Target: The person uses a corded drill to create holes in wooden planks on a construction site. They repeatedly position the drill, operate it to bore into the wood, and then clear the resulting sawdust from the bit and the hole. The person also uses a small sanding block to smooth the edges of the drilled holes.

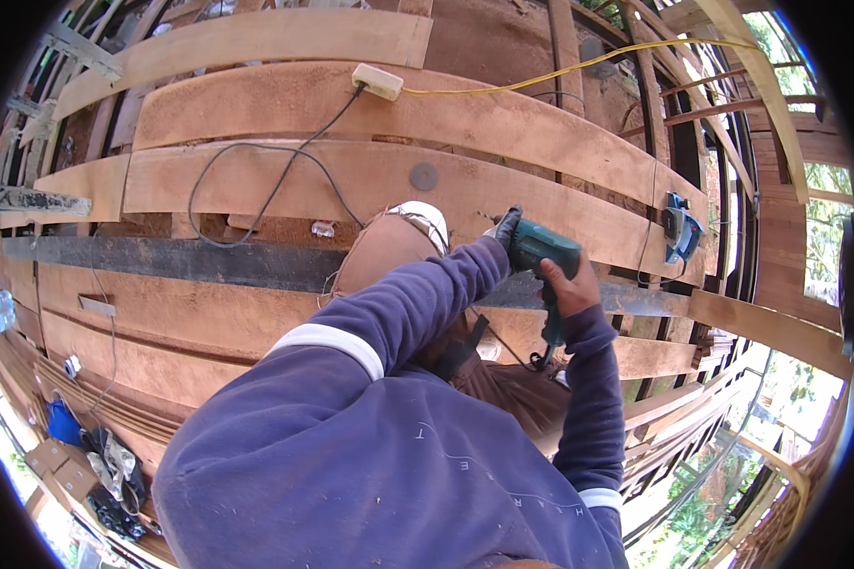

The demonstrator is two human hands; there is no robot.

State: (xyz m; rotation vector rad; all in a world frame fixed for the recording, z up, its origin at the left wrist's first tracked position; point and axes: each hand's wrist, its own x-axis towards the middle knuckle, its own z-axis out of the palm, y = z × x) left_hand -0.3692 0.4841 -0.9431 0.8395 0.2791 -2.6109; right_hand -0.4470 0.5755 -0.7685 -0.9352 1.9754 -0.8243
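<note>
My right hand (pixel 575 286) has its fingers around the green drill (pixel 547 250) above the planks (pixel 375 180), and how my left hand (pixel 506 230) grips near its front I cannot tell, so I should steady it carefully.

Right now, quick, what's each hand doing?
Left hand: at the front of the drill; can't tell if open or closed.
Right hand: closed, holding the drill.
</note>
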